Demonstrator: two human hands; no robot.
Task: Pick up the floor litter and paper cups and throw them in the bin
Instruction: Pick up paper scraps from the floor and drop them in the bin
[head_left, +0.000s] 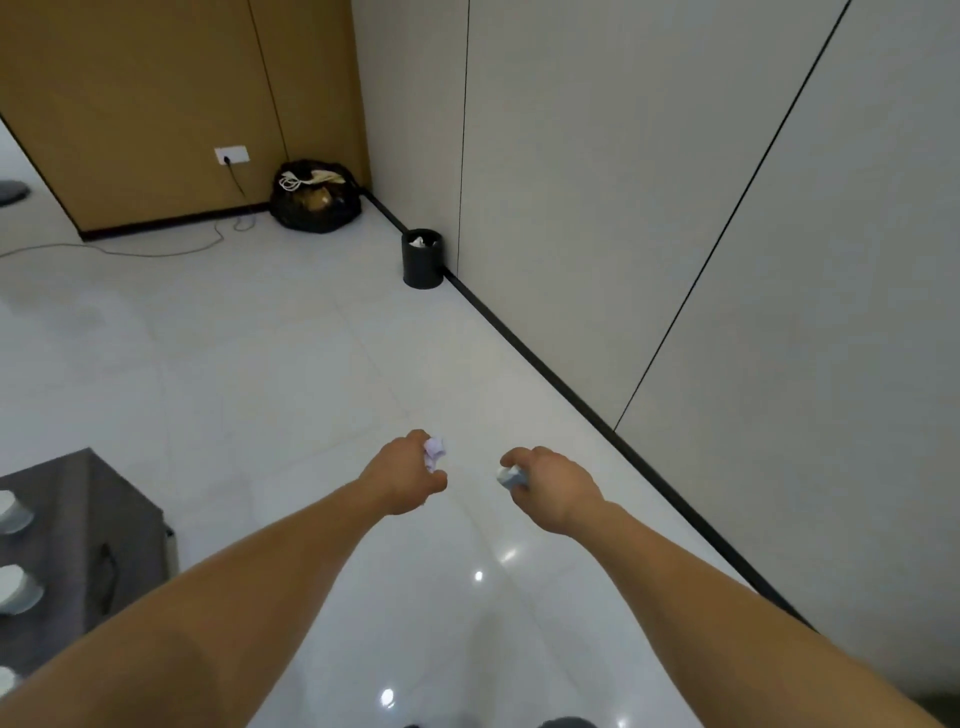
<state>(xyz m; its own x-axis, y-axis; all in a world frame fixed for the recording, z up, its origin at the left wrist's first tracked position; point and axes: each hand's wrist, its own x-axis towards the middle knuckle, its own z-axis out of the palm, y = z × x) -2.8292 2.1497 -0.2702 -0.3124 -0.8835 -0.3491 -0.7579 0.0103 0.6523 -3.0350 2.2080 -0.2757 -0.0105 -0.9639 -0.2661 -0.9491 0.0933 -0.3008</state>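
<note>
Pale lilac crumpled paper (434, 451) is gripped in the left hand (410, 475), fingers curled round it, with the wad showing at the thumb side. A second, greyish-white wad (510, 477) is pinched between the curled fingers and thumb of the right hand (550, 488). Both wads are balled up, so no long axis can be made out. They are held above the glossy white floor (260, 364), near each other but apart.

The black round bin (422, 265) is seen well ahead, upright, its open mouth turned upward, with white paper inside. It is set against the pale wall (675, 208), touching the dark skirting strip (545, 369). Only bare floor is seen between the hands and the bin.

A full black bag (316, 200) is placed in the corner beyond the bin. A cable (156, 253) is run from a wall socket (231, 155) across the floor. At lower left, pale paper cups (13, 512) are set on a grey-clothed table (78, 519), partly cut off by the frame edge.

Both forearms are stretched forward, bare, with the backs of the hands turned upward.
</note>
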